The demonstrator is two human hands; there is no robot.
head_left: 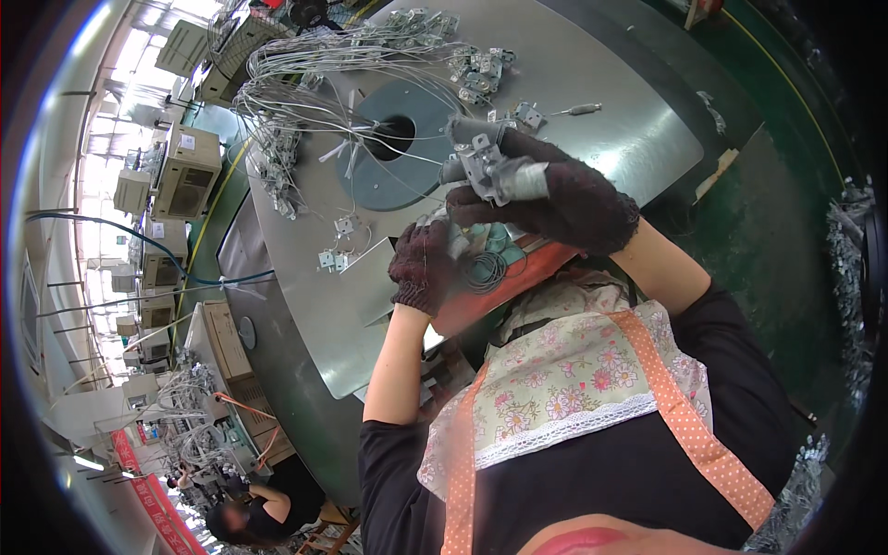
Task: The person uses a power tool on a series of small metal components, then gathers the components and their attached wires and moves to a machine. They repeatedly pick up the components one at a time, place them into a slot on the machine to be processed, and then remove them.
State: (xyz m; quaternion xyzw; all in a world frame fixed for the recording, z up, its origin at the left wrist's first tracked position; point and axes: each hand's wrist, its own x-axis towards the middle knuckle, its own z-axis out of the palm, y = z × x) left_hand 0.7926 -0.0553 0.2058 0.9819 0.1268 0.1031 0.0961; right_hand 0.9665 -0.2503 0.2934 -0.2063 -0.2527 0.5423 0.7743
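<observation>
My right hand (569, 203), in a dark brown knit glove with pale wrapping on some fingers, is closed on a small silvery metal bracket (478, 166) with holes in it. The bracket is held above the steel table (314, 342), near a grey disc (370, 190) with a dark round opening. Lower and to the left, my gloved left hand (424, 264) has its fingers curled together; what they hold is hidden. Just right of that hand lie a coil of dark thin wire (486, 268) and some teal pieces (499, 242), above an orange-red surface (504, 291).
Bundled grey cables (314, 60) with metal end brackets (481, 74) spread over the table's far side. Loose brackets (345, 227) lie at the left. A thin tool with a grey handle (583, 109) rests farther right. Another person (264, 513) sits at the lower left.
</observation>
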